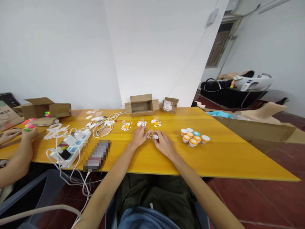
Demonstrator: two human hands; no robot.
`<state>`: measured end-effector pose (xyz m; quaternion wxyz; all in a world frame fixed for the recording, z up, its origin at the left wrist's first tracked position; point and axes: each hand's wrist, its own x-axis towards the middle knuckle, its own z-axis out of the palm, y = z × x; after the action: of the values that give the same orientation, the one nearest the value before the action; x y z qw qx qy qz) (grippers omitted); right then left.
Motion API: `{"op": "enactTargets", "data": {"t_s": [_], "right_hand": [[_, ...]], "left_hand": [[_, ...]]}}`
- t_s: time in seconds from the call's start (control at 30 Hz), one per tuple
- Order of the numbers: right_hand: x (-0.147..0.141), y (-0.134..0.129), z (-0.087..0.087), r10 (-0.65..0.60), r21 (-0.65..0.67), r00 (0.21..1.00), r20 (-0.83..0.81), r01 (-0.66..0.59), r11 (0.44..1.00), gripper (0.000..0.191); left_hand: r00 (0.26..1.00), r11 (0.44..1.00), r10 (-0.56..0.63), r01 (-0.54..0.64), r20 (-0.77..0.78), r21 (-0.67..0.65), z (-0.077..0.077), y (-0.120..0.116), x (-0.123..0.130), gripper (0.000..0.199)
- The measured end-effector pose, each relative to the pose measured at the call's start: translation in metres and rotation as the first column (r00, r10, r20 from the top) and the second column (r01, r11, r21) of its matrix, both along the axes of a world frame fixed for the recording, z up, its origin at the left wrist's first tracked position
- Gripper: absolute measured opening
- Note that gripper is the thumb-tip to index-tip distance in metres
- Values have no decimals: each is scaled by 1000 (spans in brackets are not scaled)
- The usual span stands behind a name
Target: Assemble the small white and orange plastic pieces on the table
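Note:
My left hand (pixel 139 136) rests on the yellow table, its fingers beside a small clear cup (pixel 151 133) and a few small white pieces (pixel 149 137). Whether it grips anything is hard to make out. My right hand (pixel 164 143) has its fingers around a small round white piece (pixel 155 137), just right of the cup. Beyond the hands lie piles of small white pieces with orange ones (pixel 156 123) and clear cups (pixel 142 120). To the right stands a group of several small jars with white, orange and teal lids (pixel 193 139).
Open cardboard boxes (pixel 142 108) stand against the wall. Left of my hands are a phone (pixel 98 156), a power strip (pixel 76 148) and tangled white cables (pixel 102 128). Another person's arms (pixel 20 152) rest at the far left, near colourful balls (pixel 30 127).

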<state>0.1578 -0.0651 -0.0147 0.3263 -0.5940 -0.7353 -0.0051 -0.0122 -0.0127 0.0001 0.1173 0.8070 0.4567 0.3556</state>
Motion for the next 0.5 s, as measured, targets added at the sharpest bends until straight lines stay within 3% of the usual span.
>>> {"op": "enactTargets", "data": {"t_s": [0.2, 0.5], "right_hand": [[0, -2, 3, 23, -22, 999, -44, -24, 999, 24], [0, -6, 6, 93, -28, 994, -49, -94, 995, 29]], "left_hand": [[992, 989, 127, -127, -5, -80, 7, -5, 1, 16], [996, 988, 77, -82, -41, -131, 6, -5, 2, 24]]}}
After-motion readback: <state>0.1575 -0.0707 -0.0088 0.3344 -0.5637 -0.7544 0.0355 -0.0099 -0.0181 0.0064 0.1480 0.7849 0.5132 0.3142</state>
